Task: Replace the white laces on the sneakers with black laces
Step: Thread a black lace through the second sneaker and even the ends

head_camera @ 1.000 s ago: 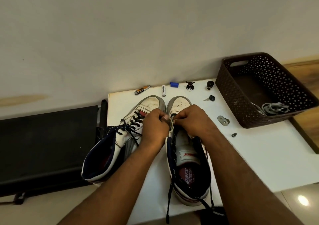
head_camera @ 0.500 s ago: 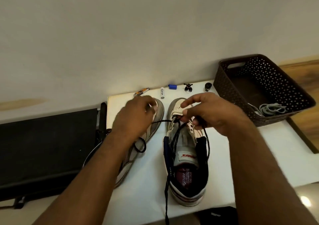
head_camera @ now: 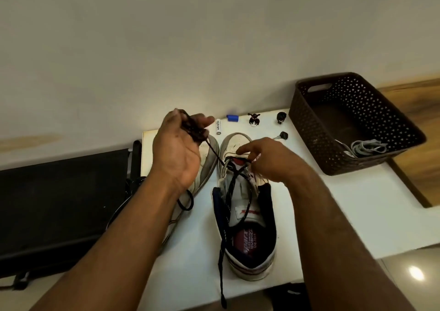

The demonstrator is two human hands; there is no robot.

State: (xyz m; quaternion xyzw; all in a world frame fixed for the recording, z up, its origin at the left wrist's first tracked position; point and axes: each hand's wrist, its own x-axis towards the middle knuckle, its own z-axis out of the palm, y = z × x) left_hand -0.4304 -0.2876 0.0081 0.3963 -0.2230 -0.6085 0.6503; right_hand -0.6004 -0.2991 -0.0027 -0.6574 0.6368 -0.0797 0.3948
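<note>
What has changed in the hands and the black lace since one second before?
The left hand left the eyelets and rose toward the wall, gripping the black lace and drawing it taut. The right hand stayed at the right sneaker, holding the lace there. The basket and left sneaker kept their places.

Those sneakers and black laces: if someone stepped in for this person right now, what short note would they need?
Left hand: raised over the left sneaker, gripping a bunched length of black lace that runs taut to the right sneaker.
Right hand: at the right sneaker's lowest eyelets near the toe, fingers curled on the lace.
Grey-white laces lie in the brown basket; both shoes sit on the white table.
Done: white laces appear to be out of both shoes; black lace started at the right shoe's toe end.
Left: lace the right sneaker upward; its loose end hangs over the table edge. The left sneaker is mostly hidden, so check it.
</note>
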